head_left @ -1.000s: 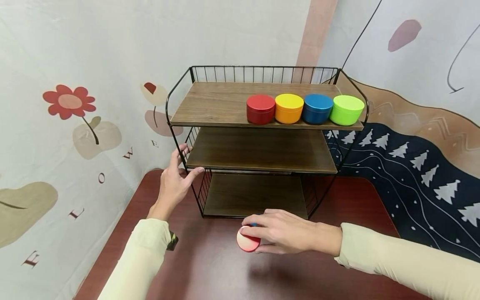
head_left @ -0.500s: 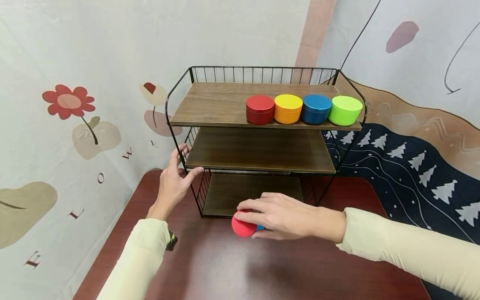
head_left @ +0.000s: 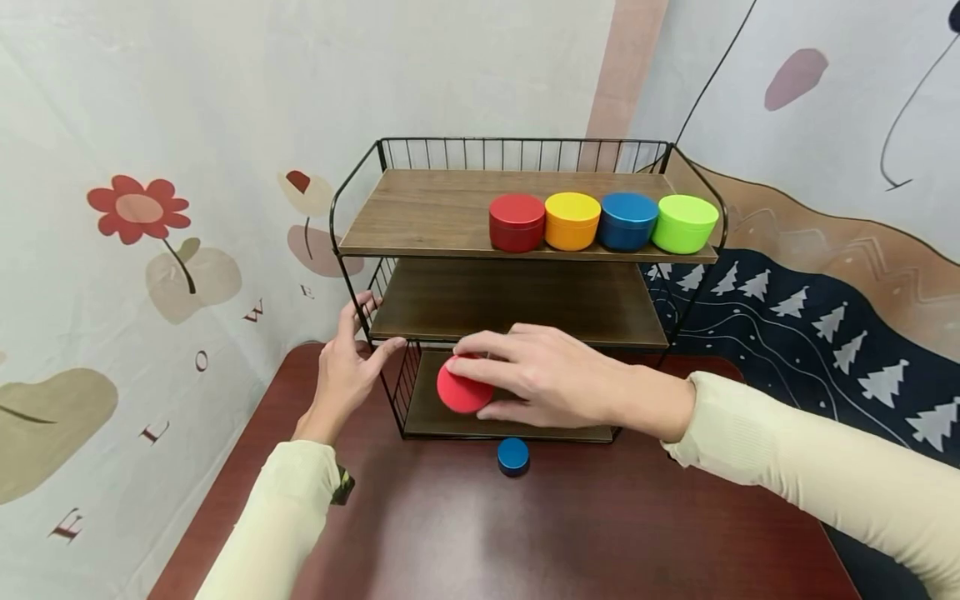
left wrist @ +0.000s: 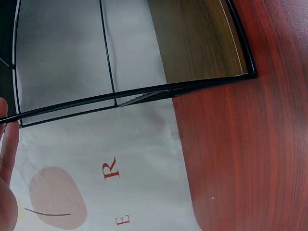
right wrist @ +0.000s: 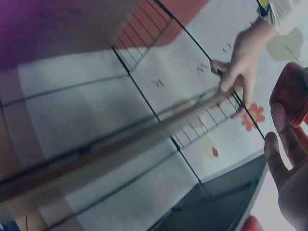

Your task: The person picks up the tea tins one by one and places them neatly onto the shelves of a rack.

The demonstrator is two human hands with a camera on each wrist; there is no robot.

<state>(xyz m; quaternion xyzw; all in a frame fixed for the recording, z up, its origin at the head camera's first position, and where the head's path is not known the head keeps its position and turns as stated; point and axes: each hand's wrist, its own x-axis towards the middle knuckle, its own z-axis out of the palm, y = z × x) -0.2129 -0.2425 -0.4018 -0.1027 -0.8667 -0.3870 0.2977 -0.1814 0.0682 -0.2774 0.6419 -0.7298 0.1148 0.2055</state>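
My right hand (head_left: 551, 375) grips a red round tin (head_left: 463, 387) by its side, its flat face toward me, in front of the rack's lower levels. In the right wrist view the same red tin (right wrist: 290, 89) sits by the fingertips at the right edge. My left hand (head_left: 347, 367) holds the left post of the three-tier wire-and-wood shelf rack (head_left: 517, 300), thumb at the middle shelf's corner and fingers behind the post. A small blue round tin (head_left: 513, 455) stands on the table just before the rack, below my right hand.
On the top shelf, toward its right front, stand a red tin (head_left: 517, 223), a yellow tin (head_left: 572, 222), a blue tin (head_left: 628, 222) and a green tin (head_left: 685, 225) in a row. Printed cloth (head_left: 187, 83) hangs behind the reddish-brown table (head_left: 450, 533).
My right hand has lifted the red tin up and slightly left, from over the table to before the rack. The blue tin beneath has come into view. My left hand stays on the post.
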